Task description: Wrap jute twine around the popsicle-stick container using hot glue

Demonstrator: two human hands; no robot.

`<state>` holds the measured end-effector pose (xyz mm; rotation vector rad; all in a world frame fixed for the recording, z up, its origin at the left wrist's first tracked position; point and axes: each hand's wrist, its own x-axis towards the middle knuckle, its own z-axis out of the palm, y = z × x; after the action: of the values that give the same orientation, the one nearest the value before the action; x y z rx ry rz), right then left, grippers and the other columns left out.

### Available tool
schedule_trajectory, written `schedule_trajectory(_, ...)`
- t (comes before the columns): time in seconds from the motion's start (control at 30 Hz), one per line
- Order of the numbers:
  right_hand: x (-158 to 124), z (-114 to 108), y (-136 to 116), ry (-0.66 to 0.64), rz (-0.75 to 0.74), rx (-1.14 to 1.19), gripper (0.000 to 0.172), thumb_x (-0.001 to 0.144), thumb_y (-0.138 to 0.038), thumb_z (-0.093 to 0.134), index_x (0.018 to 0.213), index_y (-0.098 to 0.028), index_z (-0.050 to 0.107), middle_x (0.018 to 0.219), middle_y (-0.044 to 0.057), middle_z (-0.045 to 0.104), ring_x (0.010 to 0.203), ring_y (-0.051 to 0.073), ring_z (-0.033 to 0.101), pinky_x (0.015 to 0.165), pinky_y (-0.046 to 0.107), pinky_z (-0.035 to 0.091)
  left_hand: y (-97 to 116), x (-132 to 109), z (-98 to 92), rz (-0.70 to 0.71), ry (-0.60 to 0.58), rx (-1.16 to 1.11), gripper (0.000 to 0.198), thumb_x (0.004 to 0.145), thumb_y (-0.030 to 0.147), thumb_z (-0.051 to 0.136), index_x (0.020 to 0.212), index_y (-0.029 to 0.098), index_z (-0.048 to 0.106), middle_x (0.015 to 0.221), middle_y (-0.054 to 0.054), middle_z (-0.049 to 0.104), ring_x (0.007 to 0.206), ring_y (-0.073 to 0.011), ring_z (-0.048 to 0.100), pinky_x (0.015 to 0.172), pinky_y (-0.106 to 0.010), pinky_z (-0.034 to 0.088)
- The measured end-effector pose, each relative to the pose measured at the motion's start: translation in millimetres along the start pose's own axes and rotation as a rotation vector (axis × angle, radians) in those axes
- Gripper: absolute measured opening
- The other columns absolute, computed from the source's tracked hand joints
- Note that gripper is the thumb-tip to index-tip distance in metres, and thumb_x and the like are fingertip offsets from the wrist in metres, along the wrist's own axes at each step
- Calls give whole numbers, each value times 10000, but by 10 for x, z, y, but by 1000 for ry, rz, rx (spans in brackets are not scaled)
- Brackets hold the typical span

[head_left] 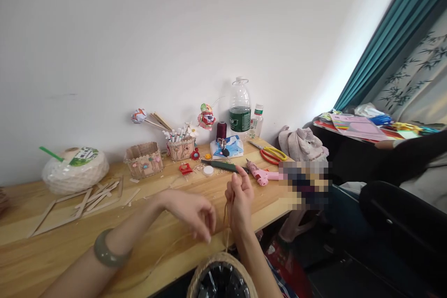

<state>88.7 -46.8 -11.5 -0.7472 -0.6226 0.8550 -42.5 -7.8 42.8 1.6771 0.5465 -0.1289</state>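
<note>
My right hand (240,200) is raised over the table's front edge, its thumb and fingers closed on a thin strand of twine (225,216). The strand hangs down toward a round, dark, shiny vessel (223,281) whose rim is wound with twine; its lower part is cut off by the frame. To the left, my left hand (190,214) hovers over the wood, slightly blurred, fingers loosely bent and apart with nothing visible between them. Another length of twine (162,257) trails across the table below my left forearm.
On the wooden table lie a pink glue gun (261,174), scissors (274,152), craft sticks (94,198) and a large wrapped twine ball (75,172). Two small decorated baskets (144,160) and a large bottle (240,107) stand near the wall. Another person's sleeve (412,156) is at right.
</note>
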Motion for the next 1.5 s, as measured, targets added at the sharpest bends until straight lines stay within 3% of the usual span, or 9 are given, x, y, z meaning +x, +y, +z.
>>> schedule_trajectory(0.07,56,-41,-97,29,-22,28,400,741,-433,648,1038,-223,481,556,-122,179,437,65,135,388,187,145,46,-43,82,-15,-156,213,323,438,262,861,724,235,713,603,21,688,561,-201,632,516,-268,477)
schedule_trajectory(0.17,177,-95,-306,57,-87,63,403,732,-428,654,1039,-226,490,563,-119,189,441,64,140,393,190,142,118,-73,159,103,-189,467,489,424,408,862,863,250,718,816,-18,721,779,-269,658,674,-325,517)
schedule_trajectory(0.37,415,134,-842,59,-292,120,342,769,-366,625,1050,-233,483,548,-119,186,438,66,156,417,211,169,276,-156,149,214,-291,204,930,593,745,591,1366,258,416,1358,-84,499,1214,-321,492,914,-369,457)
schedule_trajectory(0.5,478,451,-1102,5,-549,49,290,791,-317,603,1044,-237,486,543,-108,236,441,73,207,425,236,185,336,-258,148,307,-78,205,898,691,776,428,1407,240,342,1451,-74,392,1347,-284,320,1089,-396,253)
schedule_trajectory(0.77,483,700,-1179,-228,-726,-275,239,850,-349,534,1072,-272,492,542,-92,243,457,89,257,452,250,226,206,-322,13,391,274,85,960,527,398,841,1365,279,390,1380,-113,441,1308,-325,355,1073,-491,237)
schedule_trajectory(0.9,449,614,-1166,-371,-712,-364,202,863,-314,538,1056,-255,529,536,-96,234,465,83,250,461,244,237,156,-209,32,288,307,-92,869,551,273,828,1319,304,422,1172,-76,503,1045,-262,549,893,-433,419)
schedule_trajectory(1.0,397,495,-1239,-492,-733,-476,126,869,-265,544,990,-249,578,557,-88,232,486,85,260,479,238,257,171,-138,103,145,293,-131,897,522,198,819,1320,282,419,1141,-75,504,907,-222,579,813,-391,442)
schedule_trajectory(1.2,256,150,-1516,-581,-739,-753,100,860,-286,558,917,-241,627,539,-86,258,457,82,268,458,232,245,233,-166,161,139,330,19,798,536,199,800,1273,266,502,1220,-77,545,1105,-298,512,935,-427,380)
schedule_trajectory(1.5,59,-407,-1685,-438,-683,-1160,160,860,-293,534,823,-203,661,602,-14,586,464,92,441,440,208,331,393,-326,134,255,306,351,459,633,254,771,1076,267,650,1172,-12,616,1048,-255,545,865,-311,409)
